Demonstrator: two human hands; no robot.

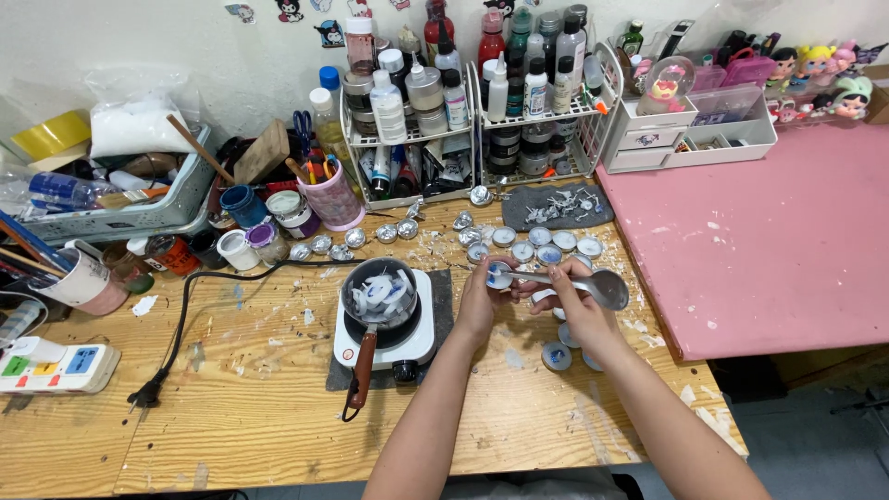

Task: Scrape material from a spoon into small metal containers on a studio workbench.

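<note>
Worn wooden worktable (269,407), paint-flecked, abutting a pink table (759,250). On the wood: small white electric hotplate (421,344) carrying a dark saucepan (380,294) of pale wax pieces, wooden handle toward the viewer. Right of it, right hand (579,301) closed around a large metal spoon (607,287), bowl pointing right. Left hand (482,301) pinches a small round tin cup (500,274) at the spoon's handle end. Further small round metal cups (546,243) lie just beyond the hands.

Bare forearms, no sleeves, unadorned hands (532,301)
</note>
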